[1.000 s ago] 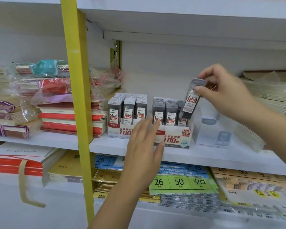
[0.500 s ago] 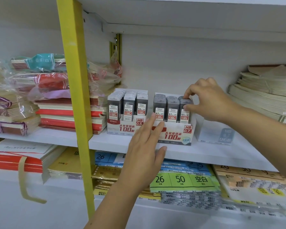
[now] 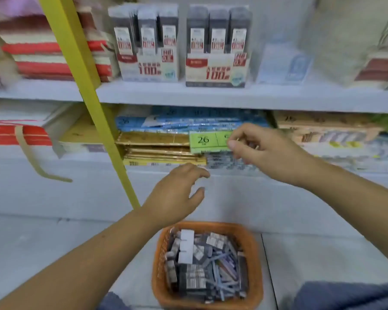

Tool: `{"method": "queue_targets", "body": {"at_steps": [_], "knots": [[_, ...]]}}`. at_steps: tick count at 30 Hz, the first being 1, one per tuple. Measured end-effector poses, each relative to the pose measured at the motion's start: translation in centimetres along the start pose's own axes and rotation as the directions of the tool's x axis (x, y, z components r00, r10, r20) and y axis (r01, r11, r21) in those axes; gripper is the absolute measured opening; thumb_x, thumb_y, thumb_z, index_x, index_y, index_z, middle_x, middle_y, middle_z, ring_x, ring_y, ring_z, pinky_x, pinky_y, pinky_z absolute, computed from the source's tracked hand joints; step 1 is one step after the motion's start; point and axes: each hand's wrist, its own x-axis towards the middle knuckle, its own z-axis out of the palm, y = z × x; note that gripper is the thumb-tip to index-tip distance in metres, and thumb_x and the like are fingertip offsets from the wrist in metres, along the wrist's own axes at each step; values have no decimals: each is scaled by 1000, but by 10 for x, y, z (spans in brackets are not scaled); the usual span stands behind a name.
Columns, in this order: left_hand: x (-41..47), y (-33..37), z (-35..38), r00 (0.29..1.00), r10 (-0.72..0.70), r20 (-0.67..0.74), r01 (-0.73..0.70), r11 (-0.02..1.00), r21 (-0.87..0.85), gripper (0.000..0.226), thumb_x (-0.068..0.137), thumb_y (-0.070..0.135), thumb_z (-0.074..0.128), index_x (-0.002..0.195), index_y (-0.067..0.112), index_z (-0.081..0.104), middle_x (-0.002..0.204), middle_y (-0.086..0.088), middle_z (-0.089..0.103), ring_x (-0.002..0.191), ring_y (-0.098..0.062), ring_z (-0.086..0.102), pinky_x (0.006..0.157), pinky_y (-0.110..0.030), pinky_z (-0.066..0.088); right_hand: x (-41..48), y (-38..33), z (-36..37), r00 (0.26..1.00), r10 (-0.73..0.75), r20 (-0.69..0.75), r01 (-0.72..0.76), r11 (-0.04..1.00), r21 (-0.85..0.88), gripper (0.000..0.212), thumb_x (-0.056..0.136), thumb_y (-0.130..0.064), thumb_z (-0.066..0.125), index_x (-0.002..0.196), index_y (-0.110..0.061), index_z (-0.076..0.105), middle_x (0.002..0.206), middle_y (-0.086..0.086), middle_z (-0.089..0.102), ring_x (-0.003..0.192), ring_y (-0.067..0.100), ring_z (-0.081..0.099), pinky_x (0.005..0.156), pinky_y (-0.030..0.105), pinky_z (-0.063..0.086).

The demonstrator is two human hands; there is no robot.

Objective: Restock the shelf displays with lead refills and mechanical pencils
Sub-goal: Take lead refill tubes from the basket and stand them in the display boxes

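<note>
Two display boxes of dark lead refill cases stand on the upper shelf: the left box (image 3: 147, 63) and the right box (image 3: 217, 68), both with full front rows. An orange basket (image 3: 254, 249) sits on the floor below, holding several refill cases (image 3: 192, 277) and mechanical pencils (image 3: 224, 267). My left hand (image 3: 177, 195) hovers above the basket, fingers apart and holding nothing. My right hand (image 3: 258, 151) hangs higher, in front of the lower shelf, fingers loosely curled with nothing visible in them.
A yellow upright post (image 3: 87, 97) crosses the shelf front at the left. Stacked notebooks (image 3: 45, 54) fill the upper shelf's left side and a clear holder (image 3: 285, 63) stands right of the boxes. Paper packs with a green label (image 3: 205, 142) lie on the lower shelf.
My right hand set the refill case into the right display box and let go. Both hands dropped from the shelf towards the basket, and my view tilted down.
</note>
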Motion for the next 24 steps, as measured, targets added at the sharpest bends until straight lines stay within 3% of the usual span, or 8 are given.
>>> {"method": "queue_targets", "body": {"at_steps": [2,4,7,9,12,16,20,24], "knots": [[-29,-25,44,954,-126,273,127,992,15,38,101,30,54,139,26,51,136,4,51,119,-14,52,91,-25,40,-27,52,53,941,242,236,-244,969,-21,14,95,-37,55,104,-27,61,89,-4,63,84,20,62,76,33,49],[-55,-47,87,877,-240,418,259,966,11,41,101,28,54,141,23,50,140,1,49,129,-18,49,100,-24,36,-54,105,105,841,404,359,-403,912,-81,22,97,-33,54,117,-21,58,102,-3,61,93,18,59,81,29,45],[-80,-68,144,780,-368,505,432,902,-10,43,99,29,59,141,22,50,144,0,50,134,-20,46,112,-31,34,-94,164,171,740,545,395,-561,824,-85,29,97,-30,56,123,-17,56,113,1,58,98,16,55,82,23,42],[-90,-77,175,720,-434,542,534,845,-33,45,98,29,62,140,24,51,142,-1,53,123,-18,55,108,-33,42,-114,193,206,693,605,393,-634,770,-68,23,96,-26,58,118,-18,58,111,4,60,95,19,58,83,27,45],[-97,-89,209,671,-484,562,614,787,-57,46,96,31,64,141,28,51,142,2,54,119,-13,56,105,-32,45,-127,224,242,673,650,353,-658,744,-114,17,90,-20,63,105,-14,62,101,8,63,94,29,61,82,40,51],[-95,-108,238,677,-492,547,632,770,-89,49,95,25,65,141,32,51,146,8,53,124,-6,49,106,-25,37,-127,247,264,757,604,247,-561,796,-226,36,87,-33,66,121,-24,58,115,-8,57,110,18,55,92,33,45],[-83,-118,260,726,-421,544,537,841,-65,49,96,27,64,144,29,51,148,8,51,139,-14,40,116,-29,25,-115,258,288,723,631,282,-607,775,-177,53,90,-39,63,137,-23,45,136,0,47,126,21,43,107,38,38],[-73,-127,274,735,-406,543,471,882,22,51,97,34,61,146,29,49,154,6,45,142,-21,30,119,-38,22,-111,263,308,699,659,279,-585,751,-308,59,87,-49,63,139,-27,42,135,3,41,128,26,35,107,41,35]]}}
